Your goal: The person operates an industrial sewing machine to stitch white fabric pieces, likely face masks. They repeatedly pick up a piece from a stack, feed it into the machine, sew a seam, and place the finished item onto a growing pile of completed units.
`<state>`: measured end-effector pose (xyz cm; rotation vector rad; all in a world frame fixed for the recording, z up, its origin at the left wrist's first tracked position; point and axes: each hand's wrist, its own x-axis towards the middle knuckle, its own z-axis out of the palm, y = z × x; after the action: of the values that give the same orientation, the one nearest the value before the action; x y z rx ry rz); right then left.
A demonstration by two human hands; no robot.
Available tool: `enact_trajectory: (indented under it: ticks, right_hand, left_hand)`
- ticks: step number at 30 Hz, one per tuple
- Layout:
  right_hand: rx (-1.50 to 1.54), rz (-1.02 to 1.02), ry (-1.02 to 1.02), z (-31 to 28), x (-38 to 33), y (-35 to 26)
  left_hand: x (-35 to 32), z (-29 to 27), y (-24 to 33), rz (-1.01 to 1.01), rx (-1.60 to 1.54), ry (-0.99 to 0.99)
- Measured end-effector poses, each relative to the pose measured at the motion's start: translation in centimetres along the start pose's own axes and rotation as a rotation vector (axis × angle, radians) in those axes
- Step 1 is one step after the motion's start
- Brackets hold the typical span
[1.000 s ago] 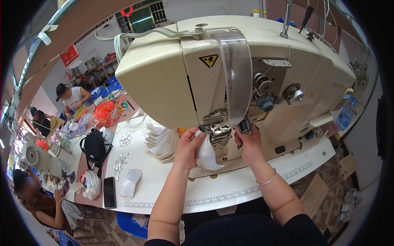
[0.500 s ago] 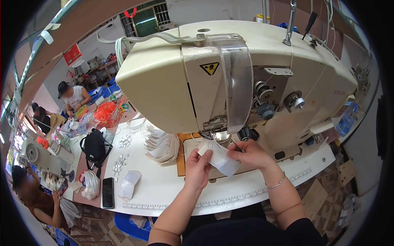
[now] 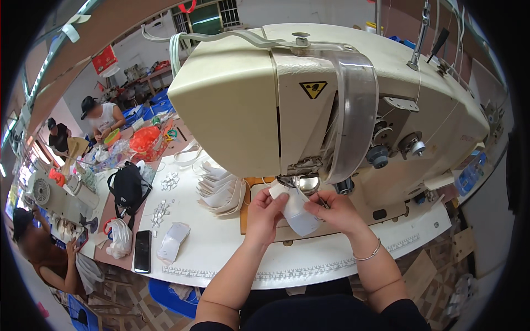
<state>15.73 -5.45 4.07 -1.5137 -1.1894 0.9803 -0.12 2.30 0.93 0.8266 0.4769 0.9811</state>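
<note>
From the head view, your left hand (image 3: 266,211) and right hand (image 3: 338,211) both pinch a small white fabric piece (image 3: 296,211), holding it just in front of and below the presser foot area (image 3: 302,182) of the cream sewing machine (image 3: 287,105). The left fingers grip its upper left corner and the right fingers grip its right edge, so both hands are closed on it. The piece runs long from upper left to lower right, its rounded lower end pointing toward you and hanging above the white tabletop (image 3: 221,248). Room is tight above, where the machine head overhangs your knuckles; to your left the table is more open up to the stack of white pieces (image 3: 221,190), and the table's near edge, with its ruler strip, curves close under your wrists. The needle itself is hard to make out behind the curved clear guard (image 3: 359,127), and your fingers cover part of the fabric. Farther left lie a black phone (image 3: 142,251), a black bag (image 3: 128,187) and another white piece (image 3: 173,241). Other people work at the far left, well apart.
</note>
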Motion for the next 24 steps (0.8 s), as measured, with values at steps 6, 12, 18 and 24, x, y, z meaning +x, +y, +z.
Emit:
enact_trajectory:
  ticks: [6, 12, 18, 24]
  right_hand:
    - [-0.011, -0.085, -0.072, -0.9, -0.1, 0.6]
    - [-0.019, -0.062, -0.014, -0.2, -0.1, 0.0]
    - [0.047, -0.073, 0.024, 0.7, 0.0, 0.2]
    - [0.037, -0.097, 0.029, 1.1, -0.1, 0.3]
  left_hand:
    - [-2.4, 0.9, -0.9, 0.143, 0.179, -0.062]
    - [-1.4, 0.6, -0.2, 0.078, 0.132, -0.07]
    - [-0.2, 0.0, 1.1, -0.044, 0.132, -0.111]
    - [0.3, -0.7, 1.7, -0.008, 0.261, -0.074]
